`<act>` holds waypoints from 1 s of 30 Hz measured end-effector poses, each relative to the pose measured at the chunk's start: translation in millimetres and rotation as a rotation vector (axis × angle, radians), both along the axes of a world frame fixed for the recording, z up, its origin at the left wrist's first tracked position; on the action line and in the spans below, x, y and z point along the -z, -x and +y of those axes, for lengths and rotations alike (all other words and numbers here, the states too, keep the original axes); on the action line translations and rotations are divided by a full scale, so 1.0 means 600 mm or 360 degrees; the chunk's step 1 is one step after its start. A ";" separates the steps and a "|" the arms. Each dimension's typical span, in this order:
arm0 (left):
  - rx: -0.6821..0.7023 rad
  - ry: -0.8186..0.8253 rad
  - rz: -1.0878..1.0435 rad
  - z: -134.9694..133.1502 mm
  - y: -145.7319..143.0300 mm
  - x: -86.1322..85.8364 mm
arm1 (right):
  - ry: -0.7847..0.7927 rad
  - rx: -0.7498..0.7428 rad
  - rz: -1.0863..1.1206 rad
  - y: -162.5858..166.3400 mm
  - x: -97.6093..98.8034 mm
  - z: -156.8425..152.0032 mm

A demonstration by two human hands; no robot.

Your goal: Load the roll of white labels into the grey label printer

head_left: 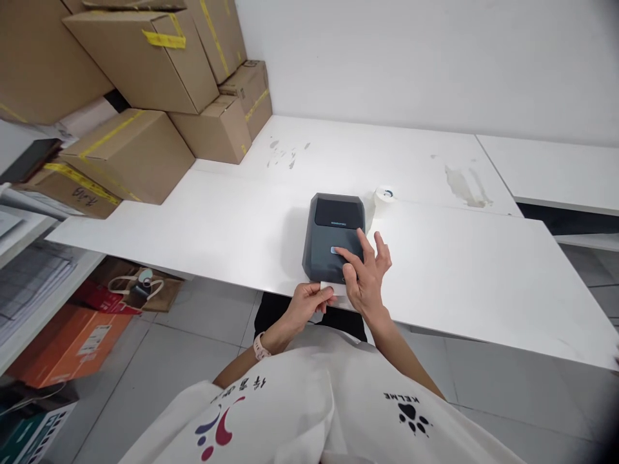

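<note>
A dark grey label printer (323, 258) lies on the white table (232, 219) close to its front edge. From the printer's near end a white paper label (338, 288) sticks out. My left hand (309, 301) pinches the label's left corner between thumb and fingers. Over the printer's right side is my right hand (368, 274), its index finger on the small light button (334, 251) and its other fingers spread apart. Just behind the printer on the right stands a roll of white label paper (384, 201), with a strip running toward the printer.
Several taped cardboard boxes (140, 64) are stacked at the table's left rear, against the white wall (411, 64). An orange box (72, 348) and a paper bag (162, 298) sit below on the left. The table's front edge runs right by my body.
</note>
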State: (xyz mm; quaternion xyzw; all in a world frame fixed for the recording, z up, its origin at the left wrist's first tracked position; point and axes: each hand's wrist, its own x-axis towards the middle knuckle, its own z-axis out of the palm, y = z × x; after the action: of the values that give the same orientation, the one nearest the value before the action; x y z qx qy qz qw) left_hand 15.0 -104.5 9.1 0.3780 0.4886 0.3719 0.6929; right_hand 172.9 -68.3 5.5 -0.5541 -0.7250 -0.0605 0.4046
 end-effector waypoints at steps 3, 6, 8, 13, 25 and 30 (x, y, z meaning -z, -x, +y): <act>0.0009 -0.0043 -0.0020 0.003 0.000 0.012 | -0.0023 0.0024 -0.0123 -0.002 -0.014 0.002; 0.0035 -0.0084 -0.0006 0.008 0.001 0.024 | -0.0006 -0.0031 -0.0212 -0.007 -0.025 0.010; 0.0103 -0.0103 0.0043 0.008 0.007 0.029 | 0.0043 -0.0061 -0.0222 -0.013 -0.024 0.010; -0.0269 -0.0434 0.0373 0.004 0.038 0.025 | 0.0328 -0.0150 0.0047 -0.028 0.000 -0.022; -0.0595 -0.0892 0.0578 0.161 0.044 -0.026 | -0.0184 -0.0233 0.0227 -0.029 -0.104 0.094; -0.0353 -0.0741 0.0748 0.225 0.031 0.004 | -0.0240 -0.0072 0.0131 -0.036 -0.169 0.251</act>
State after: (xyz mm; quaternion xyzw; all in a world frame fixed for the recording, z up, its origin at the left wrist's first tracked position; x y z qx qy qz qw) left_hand -3.6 30.7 6.9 0.5458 0.5750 0.4492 0.4120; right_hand 194.6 82.1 106.8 -0.5077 -0.7133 -0.0829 0.4760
